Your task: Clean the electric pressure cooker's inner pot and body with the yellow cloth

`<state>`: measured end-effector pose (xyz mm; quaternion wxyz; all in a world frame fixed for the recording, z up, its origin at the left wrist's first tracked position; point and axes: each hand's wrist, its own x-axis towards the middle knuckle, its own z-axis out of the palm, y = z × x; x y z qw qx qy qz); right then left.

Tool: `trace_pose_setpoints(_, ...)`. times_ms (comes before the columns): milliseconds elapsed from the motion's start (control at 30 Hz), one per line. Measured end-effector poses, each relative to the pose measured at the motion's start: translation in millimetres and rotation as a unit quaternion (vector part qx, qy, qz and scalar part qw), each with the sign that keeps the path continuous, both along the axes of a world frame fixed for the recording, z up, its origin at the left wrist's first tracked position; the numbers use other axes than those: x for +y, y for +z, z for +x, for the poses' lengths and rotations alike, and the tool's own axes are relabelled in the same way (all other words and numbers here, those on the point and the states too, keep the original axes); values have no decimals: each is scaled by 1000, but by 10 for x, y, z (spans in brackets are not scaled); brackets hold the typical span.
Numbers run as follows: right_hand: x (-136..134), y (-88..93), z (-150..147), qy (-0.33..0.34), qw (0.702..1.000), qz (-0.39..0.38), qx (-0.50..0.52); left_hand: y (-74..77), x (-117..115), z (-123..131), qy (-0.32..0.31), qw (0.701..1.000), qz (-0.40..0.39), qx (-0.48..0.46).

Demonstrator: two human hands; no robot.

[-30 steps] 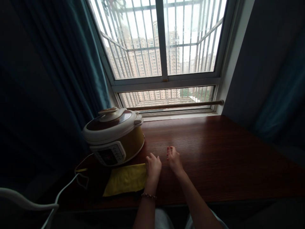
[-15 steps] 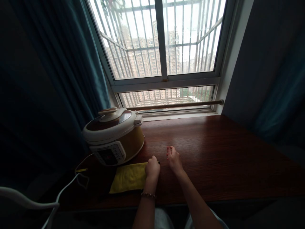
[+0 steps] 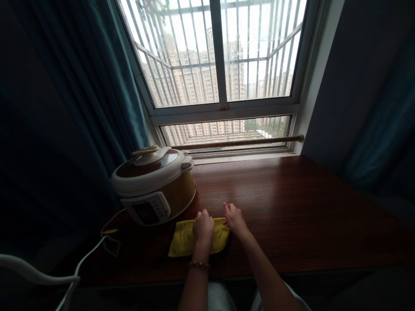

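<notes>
Fingers of the left hand are curled narrow, almost into a fist, over the middle of the yellow cloth; whether they grip a fold or only press down cannot be told, since the back of the hand hides them. Those of the right hand are bent and drawn together at the cloth's far right corner, apparently pinching the edge, though the contact is too small and dark to be sure. Set this way, one hand on the middle and the other at the end, the two probably keep the cloth from sliding on the smooth bench. It lies flat near the bench's front edge, directly ahead of the person, presumably because both arms reach it there without stretching. Just beyond its left end stands the cooker, lid closed and panel facing forward, likely turned so that the buttons are easy to get at. A white cable trails at the lower left, well apart from both hands, which seems a convenient place for it. Behind the bench, the window gives most of the light, leaving the front edge in shadow.
</notes>
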<state>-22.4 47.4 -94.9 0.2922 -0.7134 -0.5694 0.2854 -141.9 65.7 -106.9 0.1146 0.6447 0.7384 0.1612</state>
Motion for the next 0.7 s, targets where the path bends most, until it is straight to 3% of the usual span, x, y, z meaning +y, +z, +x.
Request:
trace_pose_setpoints(167,-30,-28,-56,8,998,-30,-46,-38,-11,-30,-3,1000,-19,19)
trace_pose_setpoints(367,-47,74,113,-74,985,-66,-144,-103,28,247,-137,990,-14,-42)
trace_pose_setpoints(433,-55,92,136,-76,982,-61,-161,-97,27,279,-156,986,-6,-53)
trace_pose_setpoints(700,-72,10,79,5,982,-79,-174,-19,-32,29,-27,998,5,51)
